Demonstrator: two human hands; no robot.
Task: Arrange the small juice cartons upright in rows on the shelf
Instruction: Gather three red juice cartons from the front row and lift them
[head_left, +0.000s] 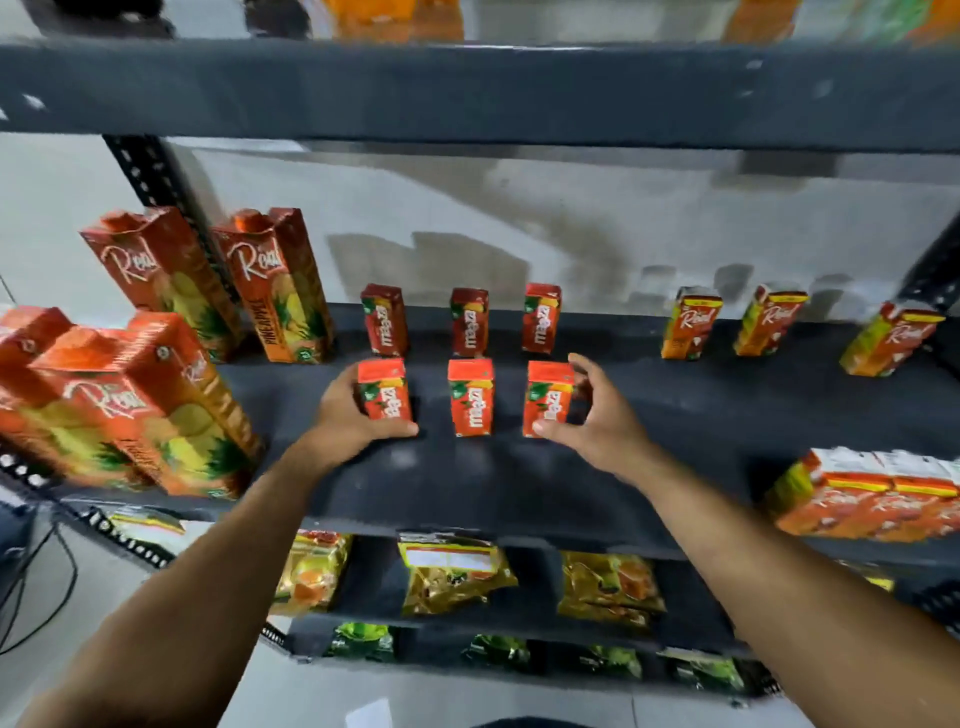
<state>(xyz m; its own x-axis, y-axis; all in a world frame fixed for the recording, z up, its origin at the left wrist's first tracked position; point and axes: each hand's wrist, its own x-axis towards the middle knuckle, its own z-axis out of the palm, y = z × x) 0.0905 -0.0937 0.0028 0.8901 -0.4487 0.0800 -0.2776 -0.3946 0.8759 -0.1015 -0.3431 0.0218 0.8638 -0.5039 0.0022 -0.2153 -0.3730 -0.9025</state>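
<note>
Across the middle of the frame runs the dark shelf (675, 415), with six small juice cartons (471, 397) upright in two rows at its centre. The left hand (353, 415) grips the front-left carton (383, 389); the right hand (597, 415), loosely open, touches the front-right carton (548, 397).

Glossy printed cardboard juice cartons (471, 397); matt dark painted-metal shelf (675, 415); shiny foil packets (452, 577) below.

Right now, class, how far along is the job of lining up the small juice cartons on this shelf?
Done: three small cartons stand upright in the back row. In hand: the left hand grips the front left carton, and the right hand curls around the front right carton. Left: the flat packs at the right.
</note>
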